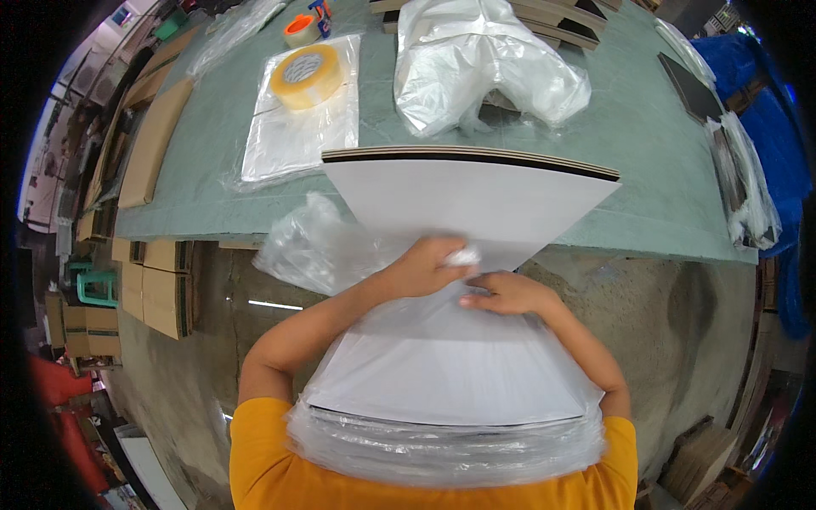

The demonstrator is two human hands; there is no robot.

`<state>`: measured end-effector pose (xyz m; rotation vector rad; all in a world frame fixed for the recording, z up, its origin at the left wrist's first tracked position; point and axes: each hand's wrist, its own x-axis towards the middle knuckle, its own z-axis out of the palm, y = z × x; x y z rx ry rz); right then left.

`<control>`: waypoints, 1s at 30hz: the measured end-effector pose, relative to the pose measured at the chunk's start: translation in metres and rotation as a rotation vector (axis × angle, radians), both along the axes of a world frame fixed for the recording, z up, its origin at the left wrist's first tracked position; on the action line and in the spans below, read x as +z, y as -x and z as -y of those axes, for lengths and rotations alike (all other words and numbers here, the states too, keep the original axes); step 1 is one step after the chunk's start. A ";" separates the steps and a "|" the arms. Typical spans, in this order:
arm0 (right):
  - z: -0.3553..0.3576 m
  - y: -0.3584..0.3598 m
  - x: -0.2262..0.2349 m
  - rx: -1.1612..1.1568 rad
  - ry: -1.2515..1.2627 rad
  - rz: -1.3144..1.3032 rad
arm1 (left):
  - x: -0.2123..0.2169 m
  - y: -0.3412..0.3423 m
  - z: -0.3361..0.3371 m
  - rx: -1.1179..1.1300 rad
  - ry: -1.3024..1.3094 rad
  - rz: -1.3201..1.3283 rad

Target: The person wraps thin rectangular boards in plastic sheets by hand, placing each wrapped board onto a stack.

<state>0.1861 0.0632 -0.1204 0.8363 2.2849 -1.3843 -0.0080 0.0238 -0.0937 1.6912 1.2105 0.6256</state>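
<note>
A stack of white boards (459, 200) with dark and pale layered edges tilts between my body and the table's near edge. Clear plastic bag film (450, 442) covers its lower part and bunches in folds against my front. More loose film (310, 246) billows out to the left. My left hand (429, 265) is closed, with a crumpled bit of the film at its fingertips, over the middle of the boards. Just right of it, my right hand (510, 293) grips the film with thumb and fingers; its fingertips are slightly blurred.
On the green table (646, 170) lie a roll of clear tape (306, 76) on flat plastic bags (297, 140), an orange tape roll (301, 31) and a heap of plastic film (476, 64). Cardboard boxes (157, 289) stand at the left, a wrapped bundle (744, 183) at the table's right edge.
</note>
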 end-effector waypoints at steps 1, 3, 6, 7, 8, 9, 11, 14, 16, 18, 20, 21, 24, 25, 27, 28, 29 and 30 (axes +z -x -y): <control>0.002 0.012 0.020 -0.037 0.049 -0.195 | 0.027 -0.012 -0.005 0.106 0.038 0.136; 0.009 0.030 0.069 -0.352 0.214 -0.475 | 0.077 -0.020 -0.011 0.218 0.164 0.430; -0.008 0.014 0.078 -0.268 0.348 -0.545 | 0.122 0.005 -0.007 0.507 -0.162 0.527; -0.015 0.002 0.076 -0.156 0.373 -0.507 | 0.131 0.024 -0.003 0.529 -0.110 0.622; -0.017 -0.006 0.075 -0.158 0.391 -0.537 | 0.137 0.044 0.000 0.515 -0.126 0.638; -0.015 -0.011 0.076 -0.151 0.415 -0.560 | 0.140 0.056 0.005 0.512 -0.141 0.656; -0.010 -0.014 0.080 -0.186 0.384 -0.659 | 0.128 0.047 0.010 0.578 -0.196 0.392; -0.002 -0.003 0.089 -0.369 0.324 -0.827 | 0.115 0.020 0.018 0.399 -0.144 0.211; 0.002 0.010 0.093 -0.586 0.441 -0.863 | 0.097 -0.001 0.023 0.270 -0.152 0.176; 0.008 0.005 0.099 -0.586 0.351 -0.851 | 0.093 -0.001 0.018 0.369 -0.105 0.170; 0.012 -0.008 0.095 -0.411 0.265 -0.705 | 0.104 0.015 0.004 0.665 0.050 0.177; 0.010 -0.020 0.086 -0.226 0.224 -0.566 | 0.108 0.023 0.004 0.660 0.050 0.212; 0.008 -0.026 0.091 -0.143 0.126 -0.511 | 0.110 0.035 0.002 0.613 0.008 0.182; 0.008 -0.025 0.096 -0.188 0.101 -0.555 | 0.107 0.032 0.004 0.592 -0.038 0.073; 0.004 -0.022 0.100 -0.338 0.233 -0.707 | 0.101 0.029 0.004 0.562 -0.080 -0.053; 0.003 -0.021 0.103 -0.410 0.300 -0.783 | 0.098 0.029 0.003 0.555 -0.077 -0.071; 0.004 -0.019 0.112 -0.378 0.174 -0.717 | 0.097 0.030 0.003 0.548 -0.073 -0.089; 0.007 -0.017 0.125 -0.346 0.050 -0.649 | 0.097 0.030 0.003 0.540 -0.080 -0.060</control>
